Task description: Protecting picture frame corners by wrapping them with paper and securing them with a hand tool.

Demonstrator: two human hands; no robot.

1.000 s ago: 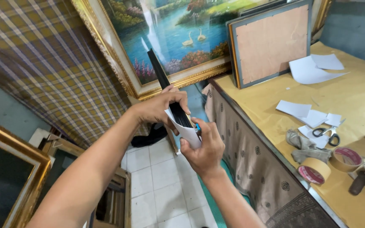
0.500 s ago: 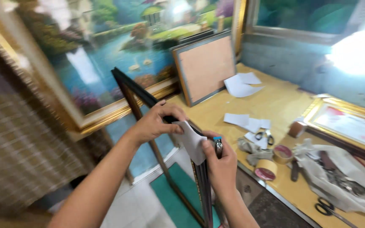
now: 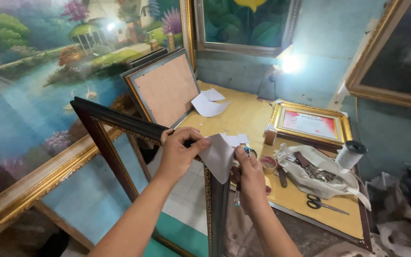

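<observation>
I hold up a dark wooden picture frame point(image 3: 115, 121) with gilt inner trim, its corner in front of me. My left hand point(image 3: 179, 154) grips the frame's top rail near that corner. A white sheet of paper point(image 3: 218, 156) is folded over the corner, and both hands pinch it. My right hand point(image 3: 250, 178) holds the paper's right edge and also a small blue-tipped tool point(image 3: 237, 195) that hangs below the fingers.
A yellow-topped table point(image 3: 243, 116) carries a framed certificate point(image 3: 310, 124), a backing-board frame point(image 3: 165, 88), paper scraps, tape rolls point(image 3: 267, 164), black scissors point(image 3: 319, 203), a white bag of hardware point(image 3: 315, 173) and a white roll point(image 3: 350, 154). A large landscape painting point(image 3: 39, 90) leans at left.
My view has swung right and up, so the table and framed certificate came into view. The frame now shows its top rail and corner; both hands stay on the paper at the corner.
</observation>
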